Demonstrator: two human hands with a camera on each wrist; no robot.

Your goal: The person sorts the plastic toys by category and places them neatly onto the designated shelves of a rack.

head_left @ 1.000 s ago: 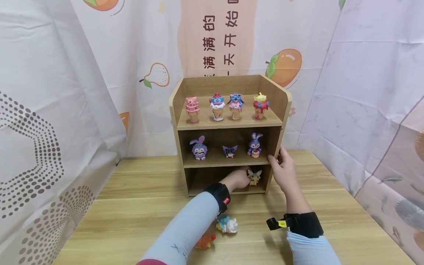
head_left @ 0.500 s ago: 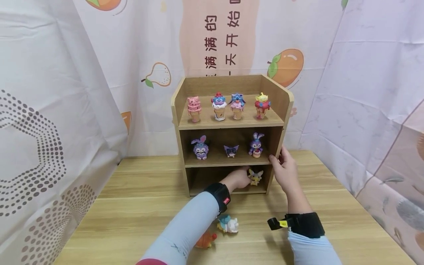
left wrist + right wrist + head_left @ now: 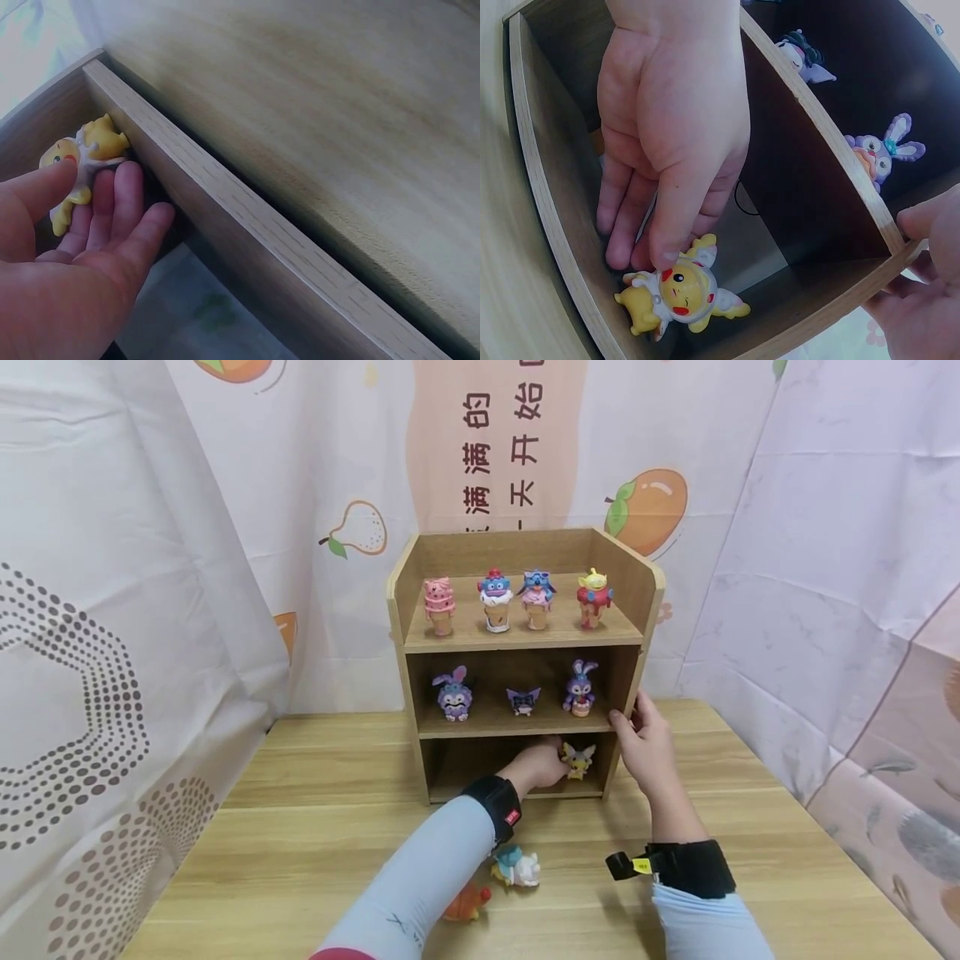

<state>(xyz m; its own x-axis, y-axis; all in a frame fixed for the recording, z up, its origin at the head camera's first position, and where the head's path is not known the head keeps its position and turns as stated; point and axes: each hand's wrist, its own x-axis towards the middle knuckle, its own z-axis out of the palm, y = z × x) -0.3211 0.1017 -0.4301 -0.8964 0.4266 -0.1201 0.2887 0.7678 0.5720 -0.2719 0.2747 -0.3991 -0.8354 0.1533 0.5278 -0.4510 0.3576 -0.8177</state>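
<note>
Shelf unit (image 3: 525, 642): light wood grain, darker brown inside. Figure in bottom compartment (image 3: 679, 294): yellow, white hood, red cheeks. Middle shelf figures (image 3: 453, 694): purple. Near table figures: one pale blue and white (image 3: 516, 867), one orange (image 3: 467, 903). Sleeves (image 3: 420, 885): light blue. Wrist straps (image 3: 690, 868): black.

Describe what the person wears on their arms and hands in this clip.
Both hands are bare: left hand, right hand. Each arm has a long pale blue-grey sleeve. A black strap wraps the left wrist, with a small red tag. The right wrist carries a wider black band with a yellow label and a black tab sticking out.
</note>
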